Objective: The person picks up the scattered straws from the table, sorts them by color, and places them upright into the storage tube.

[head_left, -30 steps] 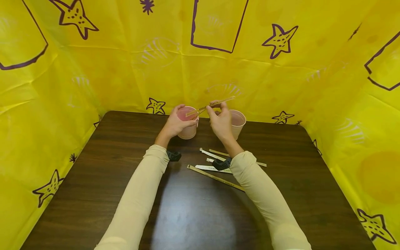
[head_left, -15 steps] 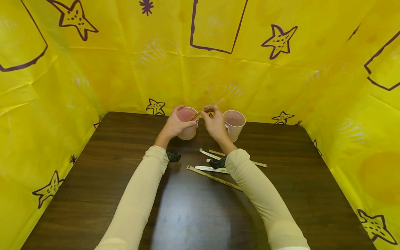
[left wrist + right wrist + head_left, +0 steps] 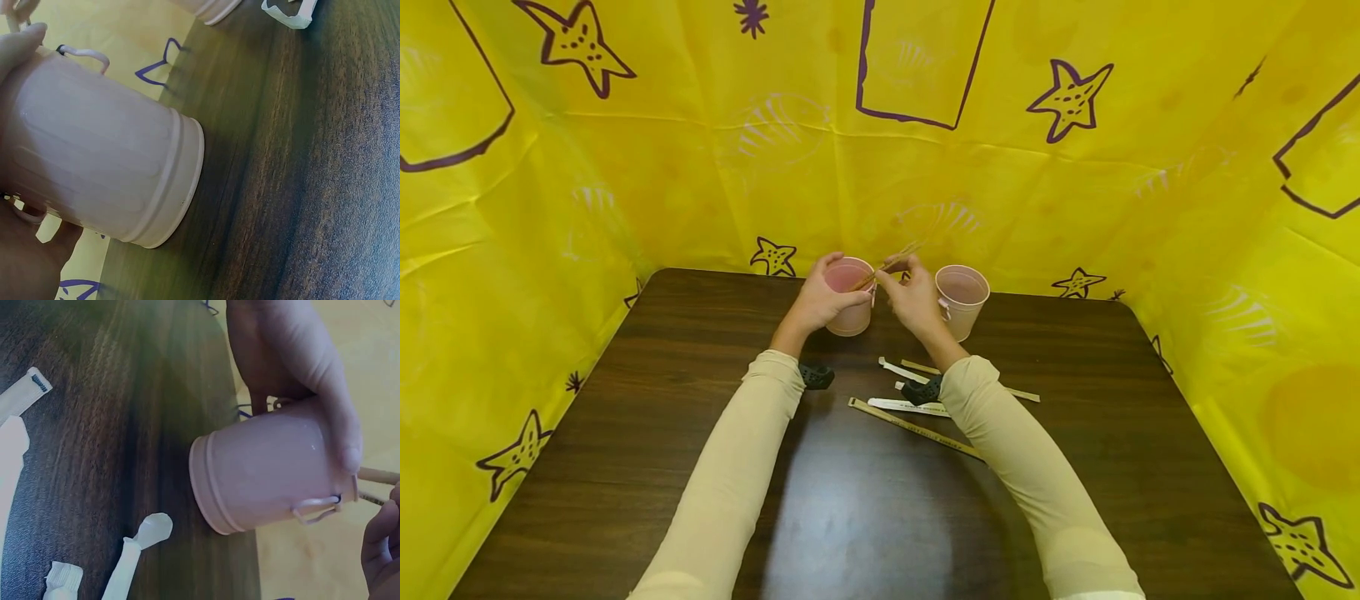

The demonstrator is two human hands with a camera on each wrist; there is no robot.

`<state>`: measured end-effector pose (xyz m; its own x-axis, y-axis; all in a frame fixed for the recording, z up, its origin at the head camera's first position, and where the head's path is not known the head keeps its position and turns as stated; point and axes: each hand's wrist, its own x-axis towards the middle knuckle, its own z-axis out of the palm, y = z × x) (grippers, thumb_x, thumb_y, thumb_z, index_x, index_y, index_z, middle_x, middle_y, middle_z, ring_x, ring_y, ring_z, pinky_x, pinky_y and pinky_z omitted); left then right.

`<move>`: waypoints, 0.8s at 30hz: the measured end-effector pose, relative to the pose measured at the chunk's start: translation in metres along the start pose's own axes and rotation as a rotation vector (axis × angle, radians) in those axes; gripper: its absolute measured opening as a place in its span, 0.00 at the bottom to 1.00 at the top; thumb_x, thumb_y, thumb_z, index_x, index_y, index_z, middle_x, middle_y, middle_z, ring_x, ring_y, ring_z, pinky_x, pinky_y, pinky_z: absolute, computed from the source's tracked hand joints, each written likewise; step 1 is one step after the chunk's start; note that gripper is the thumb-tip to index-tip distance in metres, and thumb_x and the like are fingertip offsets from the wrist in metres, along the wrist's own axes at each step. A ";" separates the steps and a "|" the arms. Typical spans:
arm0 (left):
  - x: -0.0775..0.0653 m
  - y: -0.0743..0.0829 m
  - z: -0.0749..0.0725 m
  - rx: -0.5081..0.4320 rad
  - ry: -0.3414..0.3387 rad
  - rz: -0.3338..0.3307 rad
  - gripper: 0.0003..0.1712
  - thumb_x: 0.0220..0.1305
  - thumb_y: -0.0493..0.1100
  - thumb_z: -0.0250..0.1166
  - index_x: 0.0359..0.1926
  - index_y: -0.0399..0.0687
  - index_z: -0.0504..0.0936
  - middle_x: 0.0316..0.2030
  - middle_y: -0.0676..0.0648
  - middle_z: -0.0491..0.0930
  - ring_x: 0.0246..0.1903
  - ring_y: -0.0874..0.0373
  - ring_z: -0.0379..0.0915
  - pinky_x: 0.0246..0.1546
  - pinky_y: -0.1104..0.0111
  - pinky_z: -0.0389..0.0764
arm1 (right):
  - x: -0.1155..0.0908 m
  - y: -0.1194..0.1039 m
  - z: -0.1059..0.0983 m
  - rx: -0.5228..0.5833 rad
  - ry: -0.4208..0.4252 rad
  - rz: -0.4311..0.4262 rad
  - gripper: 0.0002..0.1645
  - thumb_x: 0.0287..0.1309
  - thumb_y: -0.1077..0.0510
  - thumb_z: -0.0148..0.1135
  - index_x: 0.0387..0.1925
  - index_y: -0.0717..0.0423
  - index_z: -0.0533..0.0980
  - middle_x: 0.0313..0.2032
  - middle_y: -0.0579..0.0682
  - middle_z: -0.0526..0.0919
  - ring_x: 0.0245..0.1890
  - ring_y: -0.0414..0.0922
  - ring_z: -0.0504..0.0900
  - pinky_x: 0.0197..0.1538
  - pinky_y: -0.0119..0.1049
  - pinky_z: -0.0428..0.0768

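Observation:
My left hand (image 3: 816, 300) grips a small pink bucket (image 3: 850, 323), thumb at the near side of its rim and fingers round the far side. The bucket has little side handles, one visible in the right wrist view on the bucket wall (image 3: 269, 472). Just right of its mouth, my right hand (image 3: 917, 300) pinches thin brown printed paper-wrapped sticks (image 3: 895, 259). Their lower ends slant over the rim into the bucket. In the right wrist view, two stick ends (image 3: 377, 476) show between the rim and the curled right fingers (image 3: 381, 531). The bucket's inside is mostly hidden.
A second pink bucket (image 3: 966, 317) stands right of my right hand. Under my right wrist lie several narrow wrappers, among them a brown one (image 3: 917, 430) and a white one (image 3: 906, 406). Yellow patterned cloth (image 3: 880, 183) hangs behind the dark wooden table (image 3: 700, 350).
My right hand has moved left and slightly down, bringing the sticks further into the left bucket's mouth. The second bucket is now fully uncovered. My left hand stays on its bucket.

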<state>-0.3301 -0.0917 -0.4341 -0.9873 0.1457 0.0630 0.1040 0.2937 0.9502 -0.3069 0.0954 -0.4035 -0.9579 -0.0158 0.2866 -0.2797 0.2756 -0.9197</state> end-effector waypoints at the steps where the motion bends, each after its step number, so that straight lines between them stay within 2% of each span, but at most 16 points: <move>1: 0.000 0.000 0.000 -0.002 -0.001 -0.001 0.59 0.52 0.51 0.81 0.78 0.53 0.56 0.73 0.42 0.63 0.67 0.43 0.67 0.70 0.49 0.69 | 0.000 -0.001 0.000 -0.014 -0.003 0.000 0.18 0.67 0.59 0.66 0.52 0.64 0.75 0.50 0.60 0.82 0.15 0.34 0.71 0.20 0.24 0.71; 4: 0.000 -0.001 0.001 -0.002 -0.001 -0.005 0.58 0.52 0.51 0.80 0.78 0.53 0.55 0.73 0.42 0.64 0.68 0.44 0.67 0.70 0.49 0.69 | -0.003 -0.002 -0.001 -0.051 -0.011 0.015 0.21 0.65 0.58 0.68 0.55 0.65 0.74 0.49 0.59 0.81 0.19 0.35 0.73 0.23 0.24 0.73; 8: 0.000 -0.001 0.001 0.006 -0.001 -0.005 0.59 0.52 0.51 0.80 0.78 0.53 0.55 0.73 0.42 0.64 0.68 0.44 0.67 0.70 0.49 0.68 | -0.009 -0.002 -0.005 -0.093 -0.041 0.041 0.26 0.64 0.57 0.69 0.59 0.63 0.73 0.54 0.60 0.81 0.22 0.36 0.76 0.27 0.26 0.77; 15: -0.001 0.001 0.001 0.014 -0.004 -0.002 0.59 0.52 0.52 0.81 0.78 0.55 0.55 0.74 0.42 0.63 0.68 0.44 0.66 0.71 0.49 0.68 | -0.024 0.001 -0.019 -0.195 -0.098 0.062 0.25 0.64 0.52 0.69 0.56 0.59 0.74 0.52 0.58 0.82 0.25 0.37 0.76 0.28 0.27 0.76; 19: -0.001 0.000 0.000 0.019 -0.006 -0.005 0.60 0.51 0.53 0.81 0.78 0.55 0.55 0.73 0.42 0.63 0.68 0.44 0.66 0.71 0.49 0.67 | -0.035 0.002 -0.031 -0.254 -0.163 0.019 0.24 0.64 0.53 0.69 0.57 0.60 0.75 0.51 0.58 0.83 0.27 0.40 0.74 0.32 0.29 0.75; 24: -0.001 0.000 -0.001 0.019 -0.009 -0.017 0.60 0.50 0.54 0.81 0.78 0.56 0.55 0.73 0.42 0.63 0.68 0.44 0.66 0.71 0.48 0.67 | -0.052 0.004 -0.044 -0.348 -0.288 -0.021 0.22 0.64 0.54 0.70 0.54 0.60 0.77 0.48 0.57 0.85 0.27 0.41 0.75 0.34 0.31 0.75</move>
<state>-0.3296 -0.0931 -0.4340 -0.9878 0.1493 0.0439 0.0894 0.3139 0.9452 -0.2552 0.1402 -0.4106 -0.9449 -0.2779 0.1728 -0.3082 0.5781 -0.7555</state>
